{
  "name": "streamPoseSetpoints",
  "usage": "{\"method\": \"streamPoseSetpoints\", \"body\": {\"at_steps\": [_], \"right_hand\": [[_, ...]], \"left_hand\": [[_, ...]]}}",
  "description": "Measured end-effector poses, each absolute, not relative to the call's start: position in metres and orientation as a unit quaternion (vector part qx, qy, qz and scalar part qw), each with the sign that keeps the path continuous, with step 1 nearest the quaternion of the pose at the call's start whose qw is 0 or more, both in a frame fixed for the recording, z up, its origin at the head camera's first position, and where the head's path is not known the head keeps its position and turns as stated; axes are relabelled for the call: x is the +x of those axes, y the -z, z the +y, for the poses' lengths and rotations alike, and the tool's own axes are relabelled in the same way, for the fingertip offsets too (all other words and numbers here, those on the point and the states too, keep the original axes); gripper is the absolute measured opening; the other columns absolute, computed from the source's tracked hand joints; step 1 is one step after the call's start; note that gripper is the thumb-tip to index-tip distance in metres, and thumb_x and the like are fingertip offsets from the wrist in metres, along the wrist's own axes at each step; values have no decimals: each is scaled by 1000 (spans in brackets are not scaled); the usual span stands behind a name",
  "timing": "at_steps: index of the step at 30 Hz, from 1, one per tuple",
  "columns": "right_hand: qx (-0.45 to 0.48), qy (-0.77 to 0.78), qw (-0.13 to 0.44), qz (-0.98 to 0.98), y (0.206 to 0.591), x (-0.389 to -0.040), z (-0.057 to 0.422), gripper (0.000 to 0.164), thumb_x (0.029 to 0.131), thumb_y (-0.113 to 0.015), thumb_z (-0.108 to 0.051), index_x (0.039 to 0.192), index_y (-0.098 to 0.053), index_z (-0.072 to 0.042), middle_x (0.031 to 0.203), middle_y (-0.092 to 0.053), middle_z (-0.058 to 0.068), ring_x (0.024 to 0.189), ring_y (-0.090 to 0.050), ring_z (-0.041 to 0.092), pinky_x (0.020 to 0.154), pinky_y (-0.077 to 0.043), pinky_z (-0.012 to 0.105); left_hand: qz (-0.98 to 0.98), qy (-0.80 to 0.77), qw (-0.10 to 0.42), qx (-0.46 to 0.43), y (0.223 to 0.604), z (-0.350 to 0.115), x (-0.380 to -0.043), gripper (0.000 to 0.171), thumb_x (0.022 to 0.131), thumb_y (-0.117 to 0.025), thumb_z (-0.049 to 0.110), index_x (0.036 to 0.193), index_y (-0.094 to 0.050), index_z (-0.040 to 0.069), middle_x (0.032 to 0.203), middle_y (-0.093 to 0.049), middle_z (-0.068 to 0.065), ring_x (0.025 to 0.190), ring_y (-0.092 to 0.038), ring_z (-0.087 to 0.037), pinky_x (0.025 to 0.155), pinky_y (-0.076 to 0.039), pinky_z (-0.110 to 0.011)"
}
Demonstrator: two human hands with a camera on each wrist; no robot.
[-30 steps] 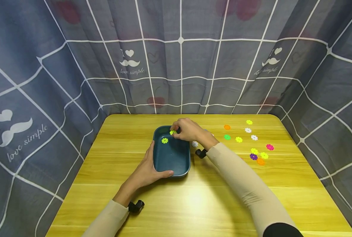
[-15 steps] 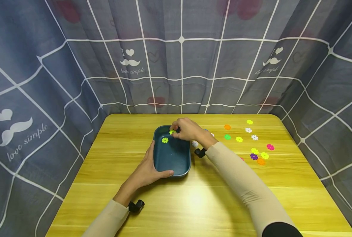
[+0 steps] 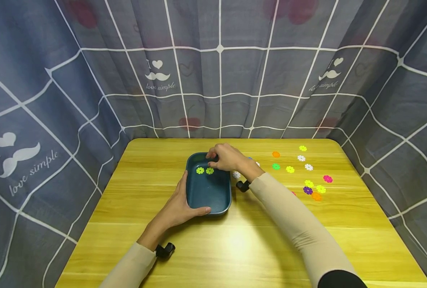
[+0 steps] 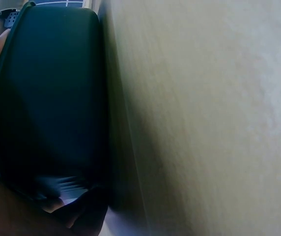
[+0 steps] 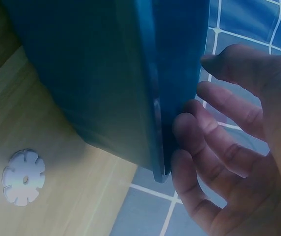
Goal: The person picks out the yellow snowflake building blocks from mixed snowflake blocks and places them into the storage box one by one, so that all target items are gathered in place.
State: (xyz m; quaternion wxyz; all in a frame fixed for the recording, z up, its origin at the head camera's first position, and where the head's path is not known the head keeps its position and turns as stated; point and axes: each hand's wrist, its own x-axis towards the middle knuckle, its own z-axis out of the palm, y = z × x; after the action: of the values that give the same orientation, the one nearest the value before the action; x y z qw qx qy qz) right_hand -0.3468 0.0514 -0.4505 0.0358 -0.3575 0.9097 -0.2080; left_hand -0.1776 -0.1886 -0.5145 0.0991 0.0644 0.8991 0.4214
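Note:
A dark teal plastic tray (image 3: 210,194) stands on the wooden table. My left hand (image 3: 179,208) grips it at the near left corner, thumb over the front rim and fingers along the left outer wall. Inside, two yellow-green flower-shaped discs (image 3: 210,171) lie side by side towards the far end. My right hand (image 3: 228,157) hovers over the tray's far right corner. Its fingers are loosely curved, thumb apart from the fingertips, with nothing between them in the right wrist view. On the table beside the tray's right wall lies a white notched disc (image 5: 24,177).
To the right, several flower discs are scattered on the table (image 3: 271,240): an orange disc (image 3: 276,154), a green disc (image 3: 276,166), a pink disc (image 3: 328,179) and a purple disc (image 3: 308,190) among others. A grey checked curtain (image 3: 199,80) surrounds the back and sides.
The second yellow-green disc has left my right fingers and dropped onto the tray floor beside the first. My right thumb and fingers have parted slightly. The left hand and tray stay put.

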Motion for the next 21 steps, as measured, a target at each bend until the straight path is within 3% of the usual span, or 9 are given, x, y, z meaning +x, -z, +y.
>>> {"method": "streamPoseSetpoints", "body": {"at_steps": [21], "right_hand": [[-364, 208, 22, 908, 452, -336, 68, 29, 108, -85, -30, 132, -88, -14, 124, -84, 7, 119, -80, 28, 109, -67, 47]], "left_hand": [[901, -418, 97, 65, 514, -188, -177, 156, 87, -98, 67, 187, 16, 32, 198, -1, -15, 176, -34, -53, 134, -41, -78]]}}
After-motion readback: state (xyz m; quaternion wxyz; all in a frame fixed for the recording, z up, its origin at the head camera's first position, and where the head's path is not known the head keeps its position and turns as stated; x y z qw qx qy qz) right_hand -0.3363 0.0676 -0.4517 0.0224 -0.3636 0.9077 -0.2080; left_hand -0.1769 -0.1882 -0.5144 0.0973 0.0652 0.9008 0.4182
